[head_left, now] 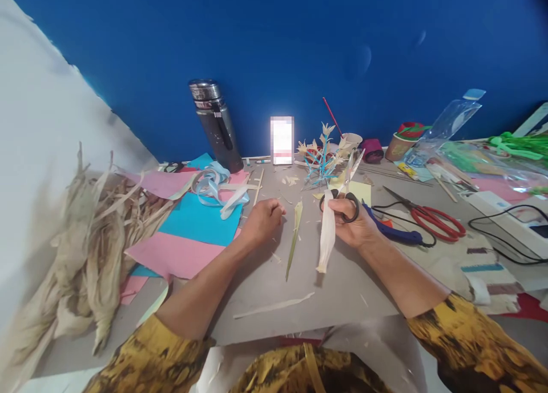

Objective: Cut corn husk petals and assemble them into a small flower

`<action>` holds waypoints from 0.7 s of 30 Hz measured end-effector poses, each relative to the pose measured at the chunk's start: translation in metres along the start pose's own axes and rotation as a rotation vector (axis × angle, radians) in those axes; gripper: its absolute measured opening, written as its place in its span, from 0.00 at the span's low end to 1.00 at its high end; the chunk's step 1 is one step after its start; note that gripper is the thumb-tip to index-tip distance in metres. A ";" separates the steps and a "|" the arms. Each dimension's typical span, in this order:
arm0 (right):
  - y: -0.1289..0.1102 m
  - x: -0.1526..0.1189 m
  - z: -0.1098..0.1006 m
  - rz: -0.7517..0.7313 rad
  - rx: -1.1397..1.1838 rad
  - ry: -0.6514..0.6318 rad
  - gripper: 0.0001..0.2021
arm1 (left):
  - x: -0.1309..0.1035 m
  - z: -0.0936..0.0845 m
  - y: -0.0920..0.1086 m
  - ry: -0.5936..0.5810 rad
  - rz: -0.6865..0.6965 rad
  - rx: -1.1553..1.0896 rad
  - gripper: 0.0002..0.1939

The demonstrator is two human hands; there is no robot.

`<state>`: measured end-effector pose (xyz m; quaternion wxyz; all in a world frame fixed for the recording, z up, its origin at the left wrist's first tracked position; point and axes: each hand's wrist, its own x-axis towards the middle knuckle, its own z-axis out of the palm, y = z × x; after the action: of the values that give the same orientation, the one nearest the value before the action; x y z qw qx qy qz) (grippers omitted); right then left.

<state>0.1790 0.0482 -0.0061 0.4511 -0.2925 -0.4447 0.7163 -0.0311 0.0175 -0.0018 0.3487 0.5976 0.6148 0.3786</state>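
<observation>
My right hand (pixel 353 224) holds black-handled scissors (pixel 351 173), their blades parted and pointing up and away. A pale strip of dried husk (pixel 327 233) hangs down from the same hand. On the grey table my left hand (pixel 266 219) rests with its fingers curled together; whether anything small is between them I cannot make out. Between my hands lies a narrow green and yellow husk piece (pixel 294 239). Nearer to me a thin pale strip (pixel 274 306) lies on the table (pixel 317 321). Beyond the scissors stand husk flowers on blue stems (pixel 323 159).
Dried husks (pixel 98 256) and pink and blue sheets (pixel 201 216) lie left. A dark flask (pixel 219 127) and lit phone (pixel 282 140) stand behind. Right are a blue glue gun (pixel 396 233), red-handled scissors (pixel 436 221), a plastic bottle (pixel 449 121) and a power strip (pixel 509 221).
</observation>
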 end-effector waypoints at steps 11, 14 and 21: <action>0.016 -0.002 0.007 -0.132 -0.465 0.057 0.10 | -0.012 0.024 0.003 -0.384 -0.129 -0.616 0.14; 0.016 -0.004 0.007 -0.152 -0.485 0.037 0.08 | -0.014 0.024 0.006 -0.367 -0.160 -0.667 0.13; 0.021 -0.002 0.006 -0.148 -0.403 0.046 0.10 | -0.016 0.020 0.012 -0.414 -0.243 -0.800 0.12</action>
<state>0.1663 0.0400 -0.0226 0.4449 -0.3598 -0.5887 0.5710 -0.0072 0.0025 -0.0015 0.7090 0.4028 0.4036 0.4150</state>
